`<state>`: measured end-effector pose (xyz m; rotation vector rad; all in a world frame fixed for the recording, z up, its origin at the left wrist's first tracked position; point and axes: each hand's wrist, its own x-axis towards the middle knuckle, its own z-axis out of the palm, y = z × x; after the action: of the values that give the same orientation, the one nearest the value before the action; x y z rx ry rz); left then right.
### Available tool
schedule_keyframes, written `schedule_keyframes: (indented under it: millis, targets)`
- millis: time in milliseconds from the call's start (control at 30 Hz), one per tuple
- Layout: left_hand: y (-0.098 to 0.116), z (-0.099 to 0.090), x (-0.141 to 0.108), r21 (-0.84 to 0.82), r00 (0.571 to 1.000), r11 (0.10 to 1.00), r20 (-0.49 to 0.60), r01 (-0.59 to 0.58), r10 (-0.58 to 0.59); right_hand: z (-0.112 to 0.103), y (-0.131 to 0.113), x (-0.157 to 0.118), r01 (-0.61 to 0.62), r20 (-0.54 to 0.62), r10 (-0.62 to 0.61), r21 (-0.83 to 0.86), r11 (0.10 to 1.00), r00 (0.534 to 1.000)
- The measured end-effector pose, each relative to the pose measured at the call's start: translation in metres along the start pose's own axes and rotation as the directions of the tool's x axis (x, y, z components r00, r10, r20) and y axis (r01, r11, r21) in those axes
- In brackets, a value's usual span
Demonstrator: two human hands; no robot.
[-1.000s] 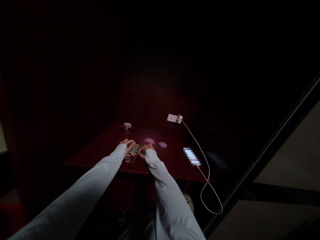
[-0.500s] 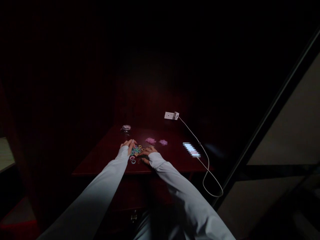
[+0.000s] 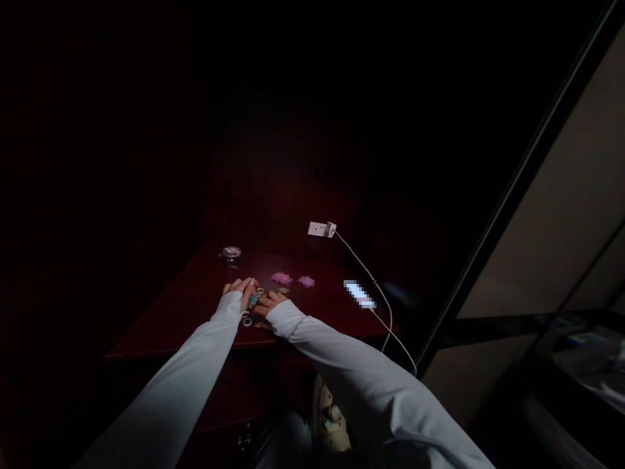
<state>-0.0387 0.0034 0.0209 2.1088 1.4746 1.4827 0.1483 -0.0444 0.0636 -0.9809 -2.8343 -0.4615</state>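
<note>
A small pile of coloured hair ties (image 3: 254,299) lies near the front edge of the dark red table (image 3: 161,319). My left hand (image 3: 238,289) rests along the pile's left side, fingers stretched over it. From the right, my right hand (image 3: 269,303) touches the pile, its fingers extended and its thumb apart below. Nothing shows clearly held in either hand, though the fingers partly hide the pile. In front of it lies a light blue hair tie (image 3: 247,322), beside a pink one (image 3: 245,314).
Behind the hands sit a pink heap (image 3: 282,279) and a purple heap (image 3: 306,281) of thin bands, plus a small pale heap (image 3: 283,290). A lidded jar (image 3: 231,253) stands back left. To the right, a phone (image 3: 359,294) has a white cable (image 3: 359,260) running to a wall socket (image 3: 319,229).
The view has shifted, so the table appears further left. My right hand has come closer to my left over the hair ties. The small pale heap behind it now shows.
</note>
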Motion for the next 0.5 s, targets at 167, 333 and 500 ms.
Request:
schedule_keyframes:
  millis: [167, 333, 500]
  targets:
    - [0.005, 0.002, -0.002, 0.061, 1.0, 0.998, 0.009, 0.024, -0.025, 0.01, 0.009, -0.006, 0.007, -0.012, -0.007, -0.041, 0.999, 1.0]
    - [0.011, -0.001, -0.007, 0.089, 0.999, 0.996, -0.05, -0.008, 0.013, 0.031, 0.014, -0.005, -0.028, -0.069, 0.028, -0.001, 1.0, 0.997]
    - [0.015, -0.015, -0.018, 0.018, 0.985, 0.997, -0.157, 0.075, -0.072, 0.038, 0.009, 0.008, -0.023, -0.113, 0.034, 0.104, 0.994, 0.993]
